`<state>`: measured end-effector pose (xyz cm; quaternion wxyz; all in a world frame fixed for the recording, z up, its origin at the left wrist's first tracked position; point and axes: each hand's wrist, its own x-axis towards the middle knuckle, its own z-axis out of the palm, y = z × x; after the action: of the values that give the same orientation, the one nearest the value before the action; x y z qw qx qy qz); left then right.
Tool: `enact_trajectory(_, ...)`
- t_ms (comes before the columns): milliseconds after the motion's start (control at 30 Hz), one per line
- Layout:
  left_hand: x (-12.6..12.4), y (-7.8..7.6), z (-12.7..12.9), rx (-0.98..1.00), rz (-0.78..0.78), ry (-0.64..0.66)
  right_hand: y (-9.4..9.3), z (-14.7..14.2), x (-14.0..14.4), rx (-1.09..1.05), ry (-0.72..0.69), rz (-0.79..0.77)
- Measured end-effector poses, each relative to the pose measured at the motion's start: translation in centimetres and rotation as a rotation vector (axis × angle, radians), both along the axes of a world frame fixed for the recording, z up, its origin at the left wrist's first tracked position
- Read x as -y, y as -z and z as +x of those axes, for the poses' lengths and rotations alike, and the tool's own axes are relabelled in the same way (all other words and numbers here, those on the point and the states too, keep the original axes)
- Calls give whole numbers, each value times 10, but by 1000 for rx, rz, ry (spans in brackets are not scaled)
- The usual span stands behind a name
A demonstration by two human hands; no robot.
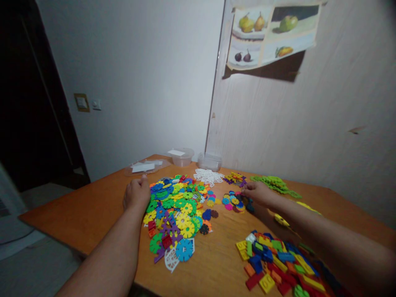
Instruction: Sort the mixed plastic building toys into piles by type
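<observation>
My left hand (pixel 137 194) is curled closed at the left edge of a big mixed pile of notched plastic discs (pixel 185 225); whatever its fingers hold, if anything, is hidden. My right hand (pixel 258 193) reaches over a small heap of little coloured discs (pixel 232 201), its fingertips pinched together at the heap's right side. What sits in that pinch is too small to make out. Between the two heaps lie a few loose discs, among them a brown one (pixel 214 213). Purple pieces (pixel 170 227) and a blue disc (pixel 185 250) lie at the near end of the big pile.
Building bricks (pixel 278 264) spread under my right forearm. Farther back are white lattice pieces (pixel 208 176), a yellow-and-purple heap (pixel 235 178) and green pieces (pixel 274 184). Two clear containers, a round tub (pixel 182 159) and a box (pixel 210 161), and a clear lid (pixel 147 166) stand near the wall.
</observation>
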<state>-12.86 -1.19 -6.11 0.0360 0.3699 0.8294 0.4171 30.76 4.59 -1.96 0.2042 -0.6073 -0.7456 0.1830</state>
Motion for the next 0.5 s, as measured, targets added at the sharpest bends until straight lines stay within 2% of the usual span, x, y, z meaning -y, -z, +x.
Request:
enact_trajectory(133,0,1,0,-7,-5,-9,1,-27,16,8,-143,3)
enact_trajectory(333,-2,5,-3,-13,28,-6,14,-73,40,70,-384,-134)
enact_trajectory(500,0,3,0,-16,22,-2,19,-87,40,69,-406,-184)
